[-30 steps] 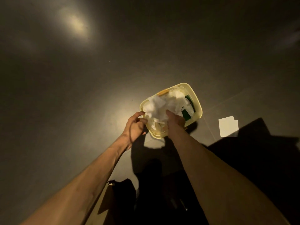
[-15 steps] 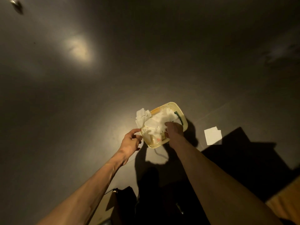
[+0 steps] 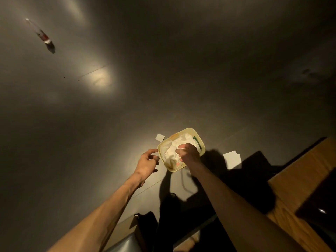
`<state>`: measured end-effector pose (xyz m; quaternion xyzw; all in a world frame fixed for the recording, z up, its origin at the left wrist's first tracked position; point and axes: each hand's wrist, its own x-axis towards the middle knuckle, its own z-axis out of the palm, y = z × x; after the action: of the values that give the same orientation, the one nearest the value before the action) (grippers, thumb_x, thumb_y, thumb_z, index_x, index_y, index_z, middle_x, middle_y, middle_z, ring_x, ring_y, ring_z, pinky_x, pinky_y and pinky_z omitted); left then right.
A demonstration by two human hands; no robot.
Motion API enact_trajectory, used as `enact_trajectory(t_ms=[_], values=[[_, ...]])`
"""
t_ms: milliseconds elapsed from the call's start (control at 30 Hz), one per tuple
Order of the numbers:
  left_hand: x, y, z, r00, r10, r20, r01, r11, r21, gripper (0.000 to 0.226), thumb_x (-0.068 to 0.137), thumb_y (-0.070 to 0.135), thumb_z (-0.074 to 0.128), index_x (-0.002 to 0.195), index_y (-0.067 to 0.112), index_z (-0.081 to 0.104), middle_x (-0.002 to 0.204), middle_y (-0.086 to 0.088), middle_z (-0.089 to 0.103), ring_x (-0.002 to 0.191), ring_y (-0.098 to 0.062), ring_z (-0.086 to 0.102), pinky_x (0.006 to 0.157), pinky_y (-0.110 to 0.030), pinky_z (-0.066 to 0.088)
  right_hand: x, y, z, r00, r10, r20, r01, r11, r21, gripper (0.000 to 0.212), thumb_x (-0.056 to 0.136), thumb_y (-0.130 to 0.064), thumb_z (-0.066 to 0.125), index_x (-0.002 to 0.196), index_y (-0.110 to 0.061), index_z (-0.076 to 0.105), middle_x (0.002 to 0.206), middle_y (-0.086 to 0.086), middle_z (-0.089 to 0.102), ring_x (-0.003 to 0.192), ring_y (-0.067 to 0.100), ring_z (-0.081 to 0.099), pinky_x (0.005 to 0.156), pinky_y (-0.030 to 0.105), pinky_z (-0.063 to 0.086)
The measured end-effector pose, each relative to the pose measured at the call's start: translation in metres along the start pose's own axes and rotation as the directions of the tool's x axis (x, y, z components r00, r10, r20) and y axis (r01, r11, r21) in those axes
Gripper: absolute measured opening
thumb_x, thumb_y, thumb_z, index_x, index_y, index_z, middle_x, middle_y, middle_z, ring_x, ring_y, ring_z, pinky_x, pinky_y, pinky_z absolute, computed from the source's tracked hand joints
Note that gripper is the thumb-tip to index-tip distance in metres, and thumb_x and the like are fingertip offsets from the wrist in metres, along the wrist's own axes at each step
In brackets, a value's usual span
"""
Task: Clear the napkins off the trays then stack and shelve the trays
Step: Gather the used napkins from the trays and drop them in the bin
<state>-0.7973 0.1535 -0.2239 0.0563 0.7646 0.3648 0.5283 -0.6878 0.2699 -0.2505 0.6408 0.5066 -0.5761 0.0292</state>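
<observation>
A pale yellow tub (image 3: 190, 130) full of crumpled white napkins (image 3: 172, 151) sits low in the middle of the view, above the dark floor. My right hand (image 3: 188, 154) is curled over the tub's near right rim and grips it, fingers lying on the napkins. My left hand (image 3: 148, 160) hovers just left of the rim with loosely bent fingers and holds nothing. One flat white napkin (image 3: 160, 137) lies on the floor by the tub's far left corner. Another napkin (image 3: 232, 159) lies to its right. No tray is visible.
A bottle (image 3: 45, 39) lies on the floor far off at the upper left. Wooden furniture (image 3: 305, 170) fills the right side, with deep shadow in front of it. A dark bag (image 3: 145, 222) sits by my feet at the bottom.
My left hand has come off the tub's rim and opened. The napkin that stuck out at the tub's left now lies on the floor. The view has tilted up, showing the bottle.
</observation>
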Motion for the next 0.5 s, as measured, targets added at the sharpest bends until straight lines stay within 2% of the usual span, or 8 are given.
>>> enact_trajectory(t_ms=[133, 233, 367, 500], values=[[-0.023, 0.002, -0.002, 1.0, 0.004, -0.011, -0.004, 1.0, 0.017, 0.04, 0.096, 0.002, 0.043, 0.132, 0.015, 0.052, 0.112, -0.013, 0.06, 0.101, -0.028, 0.059, 0.079, -0.037, 0.056, -0.024, -0.007, -0.01, 1.0, -0.022, -0.002, 0.022, 0.999, -0.031, 0.029, 0.082, -0.02, 0.066, 0.111, -0.017, 0.065, 0.106, 0.005, 0.066, 0.104, 0.03, 0.064, 0.095, 0.046, 0.054], [-0.043, -0.002, -0.001, 1.0, 0.001, -0.031, -0.001, 1.0, -0.006, 0.039, 0.096, 0.0, 0.042, 0.131, 0.014, 0.052, 0.113, -0.013, 0.06, 0.1, -0.027, 0.059, 0.074, -0.034, 0.055, -0.038, -0.006, -0.018, 0.999, -0.028, 0.021, 0.028, 0.999, -0.029, 0.032, 0.08, -0.02, 0.07, 0.112, -0.017, 0.067, 0.114, 0.009, 0.066, 0.108, 0.031, 0.063, 0.098, 0.046, 0.053], [-0.064, -0.008, -0.003, 1.0, -0.001, -0.029, 0.0, 0.999, -0.032, 0.037, 0.096, 0.0, 0.043, 0.13, 0.014, 0.052, 0.115, -0.015, 0.06, 0.1, -0.027, 0.059, 0.073, -0.033, 0.055, -0.05, -0.002, -0.025, 0.998, -0.052, 0.04, 0.053, 0.998, -0.017, 0.019, 0.08, -0.013, 0.07, 0.097, -0.021, 0.066, 0.116, 0.013, 0.065, 0.109, 0.033, 0.062, 0.098, 0.045, 0.052], [-0.058, -0.012, -0.011, 0.999, -0.013, -0.033, 0.012, 0.999, -0.042, 0.037, 0.096, 0.001, 0.044, 0.129, 0.013, 0.054, 0.119, -0.016, 0.06, 0.101, -0.028, 0.06, 0.071, -0.032, 0.056, -0.048, -0.002, -0.014, 0.996, -0.08, 0.05, 0.084, 0.994, -0.07, 0.017, 0.079, -0.014, 0.07, 0.086, -0.027, 0.062, 0.112, 0.011, 0.068, 0.104, 0.031, 0.064, 0.096, 0.044, 0.053]])
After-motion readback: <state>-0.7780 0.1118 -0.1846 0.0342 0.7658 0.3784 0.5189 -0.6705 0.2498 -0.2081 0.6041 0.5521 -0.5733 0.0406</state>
